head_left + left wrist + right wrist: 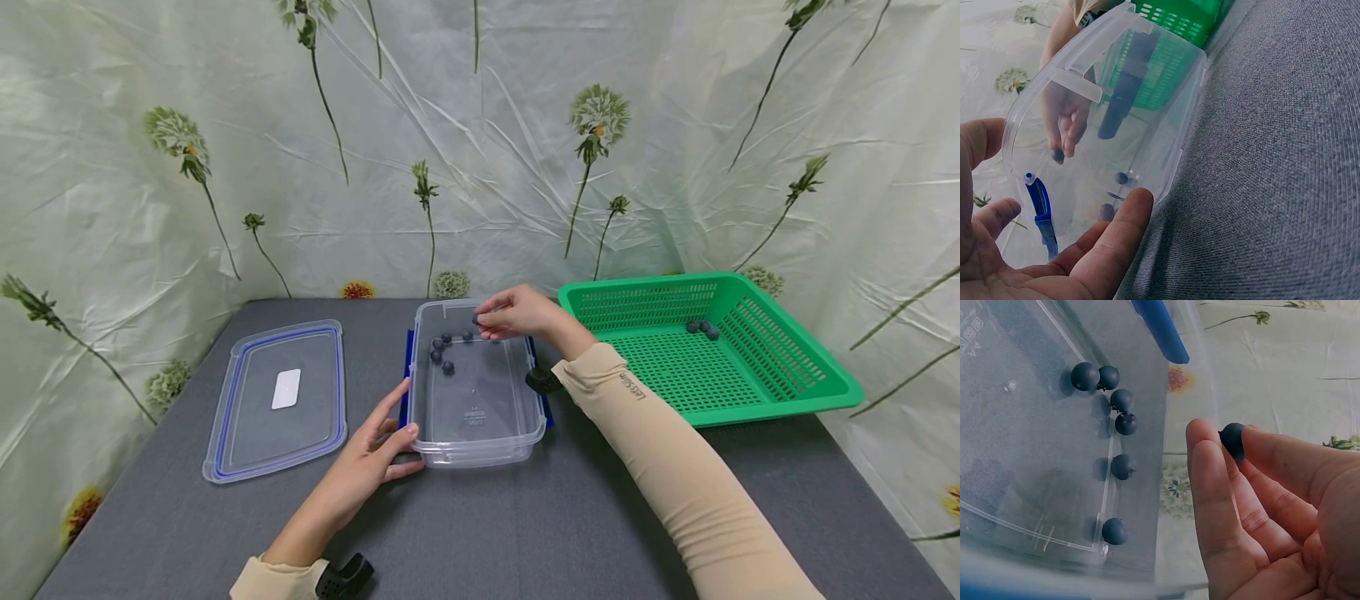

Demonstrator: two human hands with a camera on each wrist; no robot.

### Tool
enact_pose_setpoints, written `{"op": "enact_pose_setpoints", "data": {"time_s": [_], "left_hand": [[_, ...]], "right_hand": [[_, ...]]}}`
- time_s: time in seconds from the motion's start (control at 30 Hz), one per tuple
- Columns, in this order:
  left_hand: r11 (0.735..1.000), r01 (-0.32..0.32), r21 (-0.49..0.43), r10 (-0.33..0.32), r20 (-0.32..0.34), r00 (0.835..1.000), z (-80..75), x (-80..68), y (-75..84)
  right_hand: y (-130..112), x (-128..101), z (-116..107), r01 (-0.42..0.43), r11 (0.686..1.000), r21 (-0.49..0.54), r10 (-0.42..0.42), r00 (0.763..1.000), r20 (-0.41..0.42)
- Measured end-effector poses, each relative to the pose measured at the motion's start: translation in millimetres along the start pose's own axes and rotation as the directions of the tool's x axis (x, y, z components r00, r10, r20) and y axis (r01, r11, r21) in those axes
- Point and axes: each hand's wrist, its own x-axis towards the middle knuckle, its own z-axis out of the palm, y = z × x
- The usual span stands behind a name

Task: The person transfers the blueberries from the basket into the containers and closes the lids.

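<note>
The right hand (517, 314) pinches a berry (1233, 439) between thumb and fingers (1210, 481) over the far end of the clear box (480, 417), just above the berries (444, 350) lying there. The left hand (367, 467), fingers relaxed and open, rests against the box's near left corner, probably to steady it. The lid (277, 400) lies well left on the bench (525, 517) and the green basket (780, 392) to the right, leaving the box top open.

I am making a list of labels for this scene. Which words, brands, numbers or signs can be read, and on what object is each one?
Beige sleeve of the right arm: small printed lettering, too small to read.
Clear plastic container: embossed marks on its bottom, too blurred to read.
White rectangular sticker on the clear blue-edged lid: blank, no text shows.
</note>
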Motion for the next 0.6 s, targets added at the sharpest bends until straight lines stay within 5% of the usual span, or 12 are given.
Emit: {"op": "enact_pose_setpoints", "data": {"time_s": [0.6], "left_hand": [[1.000, 0.004, 0.001, -0.004, -0.004, 1.000, 0.2, 0.5, -1.1]], "right_hand": [[3, -1, -8, -0.006, 0.993, 0.116, 0.005, 1.000, 0.011]]}}
